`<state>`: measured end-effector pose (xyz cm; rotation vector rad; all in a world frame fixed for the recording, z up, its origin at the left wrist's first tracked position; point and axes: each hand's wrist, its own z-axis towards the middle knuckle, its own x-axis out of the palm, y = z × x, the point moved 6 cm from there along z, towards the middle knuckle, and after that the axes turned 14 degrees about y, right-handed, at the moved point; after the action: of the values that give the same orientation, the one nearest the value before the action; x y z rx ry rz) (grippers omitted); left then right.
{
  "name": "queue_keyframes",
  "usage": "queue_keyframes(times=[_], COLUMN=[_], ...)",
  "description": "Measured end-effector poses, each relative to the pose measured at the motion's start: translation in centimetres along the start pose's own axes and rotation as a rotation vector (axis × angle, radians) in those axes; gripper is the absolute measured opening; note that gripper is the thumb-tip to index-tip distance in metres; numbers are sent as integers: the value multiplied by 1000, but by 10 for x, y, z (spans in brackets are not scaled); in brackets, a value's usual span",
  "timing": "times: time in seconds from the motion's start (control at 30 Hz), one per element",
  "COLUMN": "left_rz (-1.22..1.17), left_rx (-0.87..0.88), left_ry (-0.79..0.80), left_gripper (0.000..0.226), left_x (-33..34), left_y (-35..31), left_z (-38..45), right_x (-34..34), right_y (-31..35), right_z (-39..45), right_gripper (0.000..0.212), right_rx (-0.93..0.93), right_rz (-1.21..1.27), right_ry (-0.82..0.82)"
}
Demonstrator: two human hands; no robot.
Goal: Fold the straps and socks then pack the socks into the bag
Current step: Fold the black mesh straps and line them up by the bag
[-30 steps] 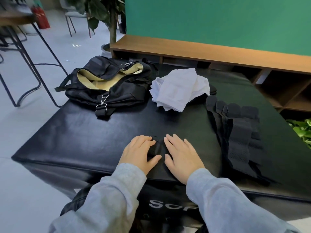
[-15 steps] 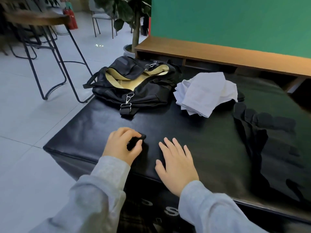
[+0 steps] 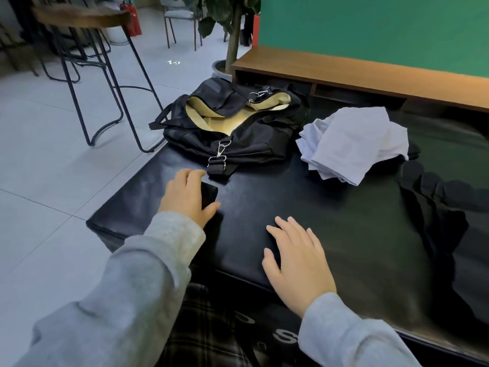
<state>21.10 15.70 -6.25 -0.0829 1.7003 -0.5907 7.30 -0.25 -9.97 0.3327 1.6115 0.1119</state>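
Black mat (image 3: 330, 213) edge under hands

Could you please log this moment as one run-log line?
left hand: grips folded black sock | right hand: flat on table | bag: open

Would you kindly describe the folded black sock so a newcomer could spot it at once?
Start at the open black bag on the black padded table. Just in front of its strap clip, the left hand grips a small folded black sock, the only cloth being held.
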Motion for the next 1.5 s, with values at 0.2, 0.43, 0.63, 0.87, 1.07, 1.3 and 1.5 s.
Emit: queue_keyframes(times=[0.2, 0.43, 0.63, 0.87, 1.07, 1.3, 1.5], left_rz=[-77, -89, 54, 325, 393, 452, 472], left_rx=[136, 86, -76, -130, 99, 266, 406], left_ry=[-191, -217, -76, 79, 142, 206, 222], left_gripper=[32, 23, 52, 66, 92, 89, 83], left_x=[15, 17, 20, 32, 60, 92, 111], left_y=[10, 17, 28, 21, -26, -79, -114], left_z=[-16, -15, -4, -12, -38, -57, -77], right_x=[1, 0, -1, -1, 0, -1, -11], right_y=[-1, -1, -1, -1, 0, -13, -57], right_z=[0, -1, -1, -2, -5, -26, -59], right_gripper=[60, 53, 51, 58, 64, 79, 72], right_rx=[4, 22, 21, -1, -13, -27, 176], right_rz=[-33, -58, -55, -38, -40, -79, 33], right_ry=[-29, -56, -52, -30, 52, 159, 139])
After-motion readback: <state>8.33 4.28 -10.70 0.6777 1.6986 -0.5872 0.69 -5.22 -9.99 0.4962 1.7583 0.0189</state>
